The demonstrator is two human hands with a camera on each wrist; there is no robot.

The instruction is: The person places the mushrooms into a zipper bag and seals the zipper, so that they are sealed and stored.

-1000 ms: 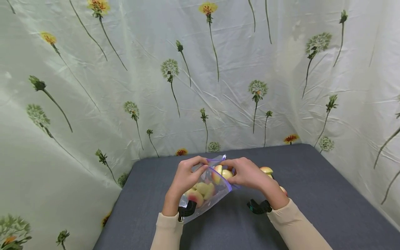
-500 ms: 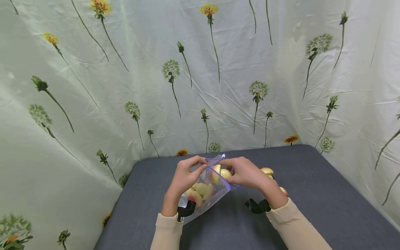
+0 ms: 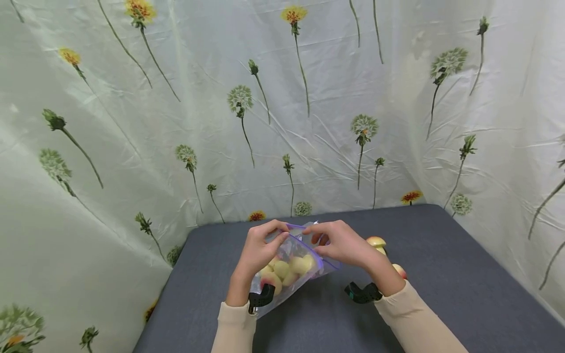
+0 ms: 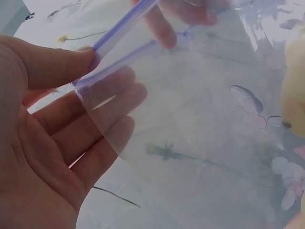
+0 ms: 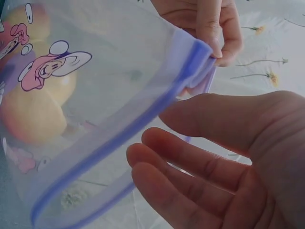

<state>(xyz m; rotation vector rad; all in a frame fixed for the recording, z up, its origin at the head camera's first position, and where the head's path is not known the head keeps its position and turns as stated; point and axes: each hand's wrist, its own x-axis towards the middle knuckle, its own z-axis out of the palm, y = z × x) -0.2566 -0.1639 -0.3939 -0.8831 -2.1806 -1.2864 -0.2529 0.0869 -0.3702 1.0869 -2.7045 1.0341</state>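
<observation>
One left hand (image 3: 258,249), one right hand (image 3: 346,241), two wrist cameras (image 3: 363,293), one zip bag (image 5: 125,62), one table (image 3: 318,326), and at least seven fruit pieces (image 3: 281,269) (overlaps hide the exact number).

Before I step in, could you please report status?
Left grip pinching edge of bag. Fruit pieces inside. Right grip, holding nothing, possibly in the way at bag's mouth.

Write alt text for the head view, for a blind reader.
A left hand pinches a clear, purple-rimmed bag of fruit pieces, the right hand at its mouth. More pieces show farther right; behind the dark table hangs a floral curtain.
</observation>
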